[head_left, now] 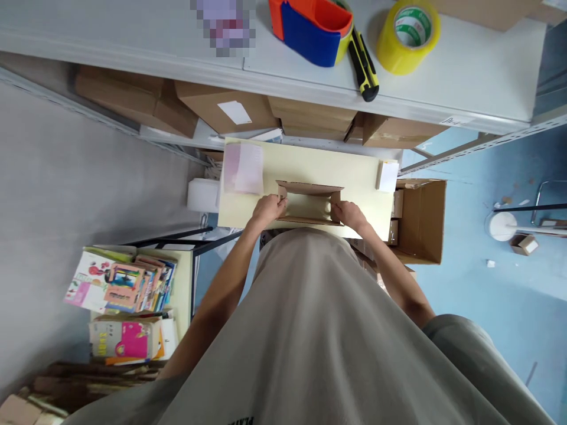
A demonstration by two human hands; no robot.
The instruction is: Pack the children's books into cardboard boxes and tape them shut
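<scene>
A small open cardboard box (310, 189) stands on the pale yellow tabletop (310, 159), close to my body. I can see through its open top to a pale surface inside. My left hand (269, 210) is closed on the box's left end, fingers curled over the flap there. At the opposite end my right hand (349, 213) grips the right side in the same way, fingertips inside the edge. Pale pink and white paper sheets (243, 168) lie left of the box. A small white stack of cards or labels (387, 176) sits near the table's right edge.
On the shelf (177, 41) above are a blue-and-orange tape dispenser (314, 32), a box cutter (364, 68) and a yellow tape roll (408, 36). Cartons (319, 115) fill the shelf below. A large open carton (423, 221) stands right; books (128, 286) are stacked left.
</scene>
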